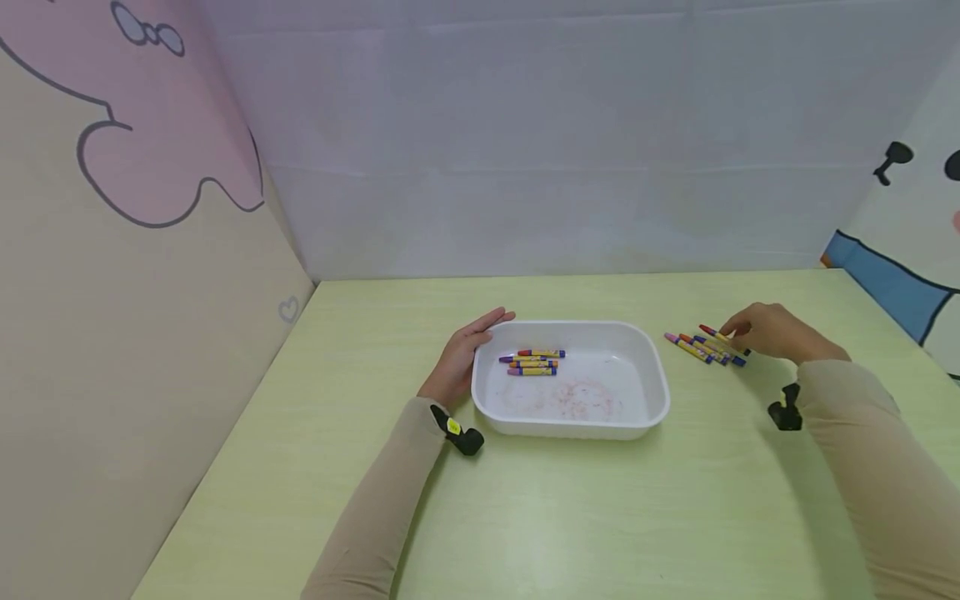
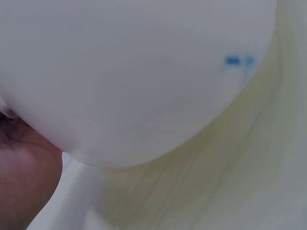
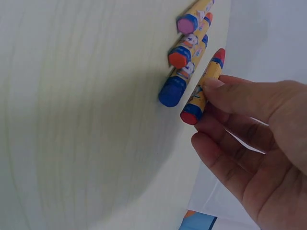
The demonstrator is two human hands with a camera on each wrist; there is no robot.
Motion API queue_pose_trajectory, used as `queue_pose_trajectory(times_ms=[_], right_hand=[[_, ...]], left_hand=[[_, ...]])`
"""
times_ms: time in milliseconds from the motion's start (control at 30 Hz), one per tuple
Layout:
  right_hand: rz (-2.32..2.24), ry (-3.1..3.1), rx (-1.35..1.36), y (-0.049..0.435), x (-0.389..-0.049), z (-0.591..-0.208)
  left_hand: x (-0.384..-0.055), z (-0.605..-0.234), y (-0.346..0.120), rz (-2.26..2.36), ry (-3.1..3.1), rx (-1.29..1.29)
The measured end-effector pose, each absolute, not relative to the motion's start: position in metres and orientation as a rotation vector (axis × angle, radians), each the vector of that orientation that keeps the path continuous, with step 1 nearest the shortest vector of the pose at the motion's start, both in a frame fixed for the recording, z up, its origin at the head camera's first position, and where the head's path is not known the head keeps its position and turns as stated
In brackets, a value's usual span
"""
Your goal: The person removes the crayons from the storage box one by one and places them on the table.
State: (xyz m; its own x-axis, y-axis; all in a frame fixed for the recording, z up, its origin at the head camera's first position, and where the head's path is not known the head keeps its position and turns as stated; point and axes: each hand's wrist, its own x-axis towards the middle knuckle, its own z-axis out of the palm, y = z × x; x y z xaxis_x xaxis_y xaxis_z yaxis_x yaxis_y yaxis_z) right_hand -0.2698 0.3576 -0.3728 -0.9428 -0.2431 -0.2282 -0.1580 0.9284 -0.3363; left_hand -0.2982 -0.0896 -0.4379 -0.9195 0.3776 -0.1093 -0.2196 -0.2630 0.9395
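Observation:
My right hand (image 1: 772, 329) pinches a red crayon (image 3: 196, 100) in a yellow wrapper between thumb and fingers. It tilts close beside a blue crayon (image 3: 178, 86), an orange crayon (image 3: 184, 50) and a pink crayon (image 3: 192, 19) lying roughly side by side on the table. At the left end of a white plastic tray (image 1: 570, 429), my left hand (image 1: 455, 362) holds the side, thumb at the rim and fingers along the outside. Several crayons (image 1: 532, 363) lie together in the tray's left half. In the left wrist view, the tray's outer wall (image 2: 144, 96) hides most of that hand.
Faint reddish marks (image 1: 585, 400) streak the tray floor. The pale green table (image 1: 525, 517) meets a white back panel (image 1: 525, 150). Side walls with cartoon drawings stand at left and right. A small black camera is strapped at each wrist.

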Motion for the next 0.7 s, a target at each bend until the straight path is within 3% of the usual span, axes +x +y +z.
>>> queue_pose_trajectory(times_ms=[700], right_hand=[[-0.466, 2.817, -0.262, 0.3618, -0.2681, -0.3818]], left_hand=[[-0.2970, -0.4365, -0.0897, 2.233, 1.611, 0.190]])
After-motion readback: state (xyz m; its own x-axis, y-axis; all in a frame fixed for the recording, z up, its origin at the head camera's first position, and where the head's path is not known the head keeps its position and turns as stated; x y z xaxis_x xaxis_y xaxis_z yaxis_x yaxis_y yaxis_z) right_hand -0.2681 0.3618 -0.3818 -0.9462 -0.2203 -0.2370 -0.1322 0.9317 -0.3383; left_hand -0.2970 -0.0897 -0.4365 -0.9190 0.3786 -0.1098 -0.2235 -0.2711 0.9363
